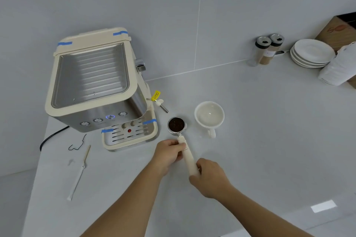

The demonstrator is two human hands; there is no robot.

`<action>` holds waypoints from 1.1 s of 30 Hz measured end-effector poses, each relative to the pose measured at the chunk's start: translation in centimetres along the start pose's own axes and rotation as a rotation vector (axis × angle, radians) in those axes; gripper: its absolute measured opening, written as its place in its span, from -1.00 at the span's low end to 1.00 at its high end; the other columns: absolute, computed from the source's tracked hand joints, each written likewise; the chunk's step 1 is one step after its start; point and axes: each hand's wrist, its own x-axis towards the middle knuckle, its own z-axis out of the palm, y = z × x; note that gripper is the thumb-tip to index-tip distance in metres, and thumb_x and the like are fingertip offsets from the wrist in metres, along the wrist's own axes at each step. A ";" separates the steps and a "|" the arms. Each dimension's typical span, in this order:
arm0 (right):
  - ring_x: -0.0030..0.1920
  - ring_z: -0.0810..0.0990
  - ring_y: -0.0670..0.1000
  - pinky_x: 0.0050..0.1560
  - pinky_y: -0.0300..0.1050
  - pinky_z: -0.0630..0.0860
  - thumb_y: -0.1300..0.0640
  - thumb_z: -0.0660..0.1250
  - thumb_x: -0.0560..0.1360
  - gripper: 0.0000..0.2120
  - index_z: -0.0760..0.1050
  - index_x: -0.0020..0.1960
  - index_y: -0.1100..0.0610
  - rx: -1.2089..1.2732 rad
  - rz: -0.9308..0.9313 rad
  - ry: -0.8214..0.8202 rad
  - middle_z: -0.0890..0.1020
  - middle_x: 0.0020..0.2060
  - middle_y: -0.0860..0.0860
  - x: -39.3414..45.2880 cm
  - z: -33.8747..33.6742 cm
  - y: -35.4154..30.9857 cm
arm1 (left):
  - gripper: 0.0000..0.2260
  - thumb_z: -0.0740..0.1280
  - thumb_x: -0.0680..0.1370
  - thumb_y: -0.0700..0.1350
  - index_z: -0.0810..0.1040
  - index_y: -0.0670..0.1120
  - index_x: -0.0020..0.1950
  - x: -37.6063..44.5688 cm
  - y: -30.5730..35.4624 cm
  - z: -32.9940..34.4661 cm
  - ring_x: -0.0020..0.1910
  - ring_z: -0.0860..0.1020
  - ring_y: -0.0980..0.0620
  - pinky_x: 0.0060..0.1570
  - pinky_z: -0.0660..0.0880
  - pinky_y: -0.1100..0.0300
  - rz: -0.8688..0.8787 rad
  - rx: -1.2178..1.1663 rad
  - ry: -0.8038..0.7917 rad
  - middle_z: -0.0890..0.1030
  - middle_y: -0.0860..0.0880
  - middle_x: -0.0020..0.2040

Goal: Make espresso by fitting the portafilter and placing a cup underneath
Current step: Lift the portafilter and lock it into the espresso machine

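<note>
While both hands clasp portafilter (176, 124) handle: left hand (169, 152) grip wrapped near basket, right hand (210, 177) grip prob. closed at end.

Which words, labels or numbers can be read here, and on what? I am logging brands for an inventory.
None can be read.
Yellow tag on the steam wand: print too small.
Cardboard box: faint logo, blurred.
Espresso machine buttons: icons too small.
</note>
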 end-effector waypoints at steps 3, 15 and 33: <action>-0.28 0.51 0.04 -0.31 -0.07 0.47 0.02 0.34 0.39 -0.79 0.46 -0.07 0.14 0.040 -0.009 -0.028 0.61 -0.16 0.04 -0.7 -0.2 -0.3 | -0.89 0.41 0.47 -0.25 0.66 -0.19 -0.02 -0.8 -0.1 -0.8 -0.12 0.65 -0.05 0.06 0.62 0.06 0.007 -0.049 -0.012 0.68 -0.17 -0.08; -0.18 0.64 0.02 -0.10 0.07 0.70 0.18 0.48 0.38 -0.68 0.60 0.13 0.09 0.601 -0.045 -0.250 0.66 -0.12 0.08 -3.1 0.4 -1.9 | -0.86 0.40 0.50 -0.27 0.64 -0.21 0.04 -5.0 0.3 -4.7 -0.09 0.69 -0.04 -0.06 0.64 0.15 0.074 -0.079 -0.063 0.69 -0.17 -0.04; -0.01 0.69 0.12 -0.08 0.16 0.65 0.32 0.46 0.35 -0.56 0.54 0.22 0.16 0.668 -0.095 -0.686 0.66 -0.03 0.19 -3.8 3.6 -8.7 | -0.79 0.45 0.47 -0.17 0.64 -0.15 0.10 -10.7 -0.3 -13.6 -0.07 0.68 0.00 0.02 0.63 0.15 0.106 0.081 -0.045 0.69 -0.17 0.01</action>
